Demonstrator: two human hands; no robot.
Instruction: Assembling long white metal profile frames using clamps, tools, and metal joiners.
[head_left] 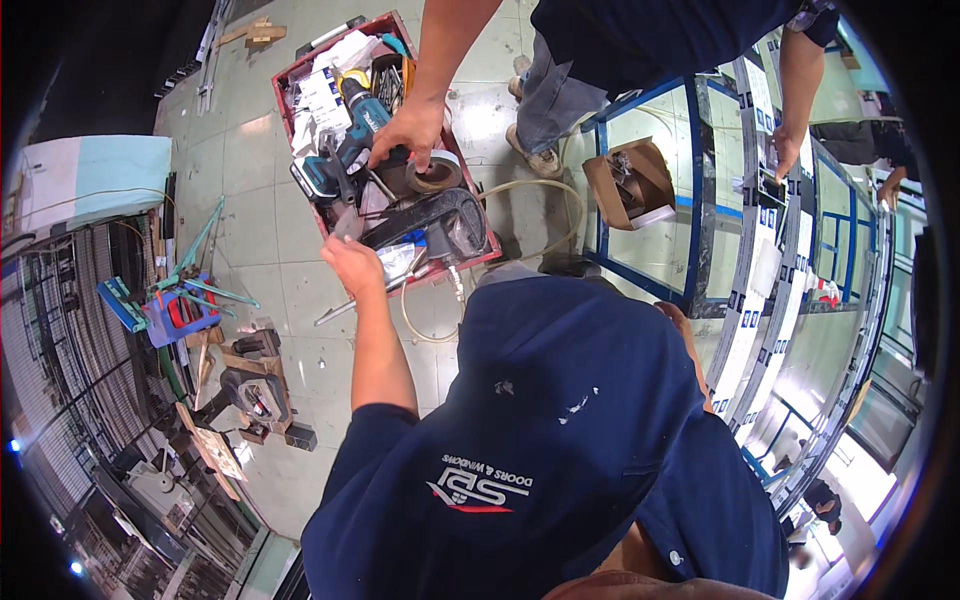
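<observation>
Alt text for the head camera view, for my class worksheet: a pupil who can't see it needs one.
The wearer's left hand is at the near left corner of a red toolbox; a co-worker's hand reaches in by a roll of tape and teal drill. A blue frame stands to the right.

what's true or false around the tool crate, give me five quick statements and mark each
1. A co-worker's hand reaches over the tool crate. True.
2. The teal drill lies on the floor. False: the drill lies in the crate.
3. The cardboard box is shut. False: the box stands open, with things inside.
4. The person's left hand is by the crate's edge. True.
5. The person's left sleeve is red. False: the sleeve is navy blue.
</observation>
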